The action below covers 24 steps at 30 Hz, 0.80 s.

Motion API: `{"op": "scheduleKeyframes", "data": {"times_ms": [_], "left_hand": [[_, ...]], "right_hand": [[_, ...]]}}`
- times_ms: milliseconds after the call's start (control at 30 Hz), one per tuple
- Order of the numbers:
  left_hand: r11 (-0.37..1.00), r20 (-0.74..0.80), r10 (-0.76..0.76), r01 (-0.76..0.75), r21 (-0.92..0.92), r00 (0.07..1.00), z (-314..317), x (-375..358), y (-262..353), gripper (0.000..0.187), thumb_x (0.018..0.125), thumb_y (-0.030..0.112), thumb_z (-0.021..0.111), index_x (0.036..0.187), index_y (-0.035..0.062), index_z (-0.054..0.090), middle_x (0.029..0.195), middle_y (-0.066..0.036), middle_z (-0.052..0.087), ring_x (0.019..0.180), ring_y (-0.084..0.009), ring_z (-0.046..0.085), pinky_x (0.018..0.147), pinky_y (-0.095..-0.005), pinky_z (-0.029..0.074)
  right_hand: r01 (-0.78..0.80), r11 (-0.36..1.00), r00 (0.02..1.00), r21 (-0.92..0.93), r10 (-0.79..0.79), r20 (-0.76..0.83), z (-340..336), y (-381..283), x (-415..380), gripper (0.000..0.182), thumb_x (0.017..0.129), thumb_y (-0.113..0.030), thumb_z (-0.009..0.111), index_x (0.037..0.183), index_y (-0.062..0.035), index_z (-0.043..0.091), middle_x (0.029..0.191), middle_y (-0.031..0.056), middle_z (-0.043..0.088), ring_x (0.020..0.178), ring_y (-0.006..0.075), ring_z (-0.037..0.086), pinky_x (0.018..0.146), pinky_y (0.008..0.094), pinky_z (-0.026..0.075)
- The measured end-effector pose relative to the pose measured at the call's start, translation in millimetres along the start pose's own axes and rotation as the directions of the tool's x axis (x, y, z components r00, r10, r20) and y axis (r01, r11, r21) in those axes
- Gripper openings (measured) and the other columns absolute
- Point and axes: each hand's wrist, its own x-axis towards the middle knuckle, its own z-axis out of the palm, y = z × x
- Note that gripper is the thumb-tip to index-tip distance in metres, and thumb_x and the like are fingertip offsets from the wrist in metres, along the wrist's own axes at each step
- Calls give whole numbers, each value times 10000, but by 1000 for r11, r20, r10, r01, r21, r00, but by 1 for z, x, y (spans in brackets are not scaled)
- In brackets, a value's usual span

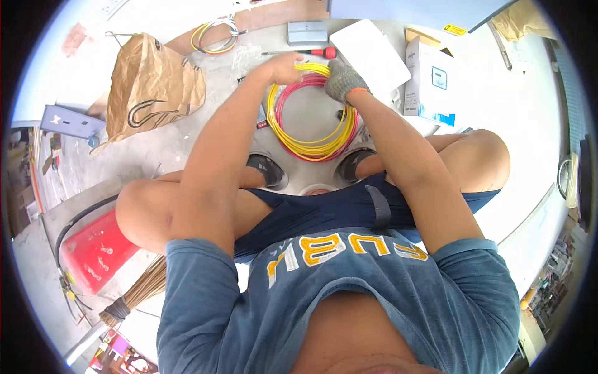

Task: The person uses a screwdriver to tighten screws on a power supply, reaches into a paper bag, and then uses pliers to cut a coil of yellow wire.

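Head view, looking down over a squatting person's chest and knees to the floor (187,140). The left hand (283,67), bare, grips the top of a yellow coil (305,148) at about 11 o'clock on the ring, fingers curled shut around the strands. The right hand (342,80), in a grey glove, closes on the same ring at about 1 o'clock, where the yellow coil and a pink coil (299,84) lie together; its fingers are wrapped about the wires. The two coils are nested, pink mostly inside and under yellow, and lie on the floor just beyond the person's shoes (268,169), at 12 o'clock from the body.

Surroundings: a red-handled screwdriver (311,52) lies just above the hands, touching neither as far as can be told. A grey box (307,32) sits at 12 o'clock past it. A white panel (370,55) lies at 1 o'clock beside the gloved hand, and a white carton (430,81) stands at 2 o'clock. A brown paper bag (149,84) stands at 10 o'clock, well apart from the coils; a second small coil (215,36) lies at 11 o'clock. A red container (96,249) and a broom (140,293) lie at 8 o'clock beside the left knee.
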Motion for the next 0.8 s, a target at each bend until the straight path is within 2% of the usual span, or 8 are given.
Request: {"op": "scheduleKeyframes", "data": {"times_ms": [67,167,267,367,533,633,767,800], "left_hand": [[999,-100,-29,31,18,995,-16,-9,5,625,725,223,818,1270,35,576,1124,-106,656,973,-189,607,875,-309,490],[940,236,-75,148,-307,969,-69,-24,17,500,771,145,785,1209,15,582,1080,-63,652,1007,-178,626,935,-307,490],[764,439,-14,293,-575,898,-140,-42,29,442,819,150,777,1195,23,583,1018,-36,657,963,-153,634,913,-309,498],[726,432,188,171,-666,882,-207,-58,54,459,831,129,752,1255,53,592,1035,-32,674,937,-137,641,898,-318,505],[727,160,307,-122,-676,938,-262,-108,123,468,875,127,727,1299,20,561,1098,-56,688,991,-136,645,915,-296,510],[630,-164,310,-332,-702,936,-253,-131,144,393,904,115,708,1259,4,579,1145,-64,681,974,-110,642,880,-285,524],[661,-305,315,-438,-610,899,-256,-137,139,344,922,114,702,1234,7,606,1137,-56,685,992,-99,636,858,-263,526],[646,-302,333,-450,-616,893,-253,-141,136,324,924,114,702,1221,15,618,1122,-51,687,992,-97,633,855,-254,524]], "right_hand": [[57,992,990,109,-70,119,-41,-21,-1,337,831,-147,607,1151,-43,603,1098,216,661,1029,332,633,890,447,505],[192,909,885,369,-323,335,-94,-49,-16,273,798,-101,666,1047,-32,577,766,106,679,571,175,637,540,317,549],[207,951,863,230,-288,415,-168,-82,-38,259,788,-78,659,1031,-40,578,774,95,679,579,184,631,539,317,538],[303,921,852,244,-377,363,-228,-95,-48,230,781,-59,655,990,-54,558,745,62,648,624,156,636,524,304,518],[530,816,816,231,-565,121,-298,-91,-77,203,836,-94,668,1010,-45,574,704,29,603,593,134,609,527,276,504],[480,621,753,620,-654,73,-302,-91,-103,276,937,-240,670,1108,-31,616,691,12,589,571,93,575,509,256,474],[490,735,852,469,-517,-79,-289,-104,-129,252,951,-252,657,1110,-58,644,752,-10,592,609,83,558,555,245,474],[624,695,778,359,-597,-196,-285,-99,-126,257,957,-263,654,1122,-66,648,767,-17,592,637,78,558,580,248,479]]}}
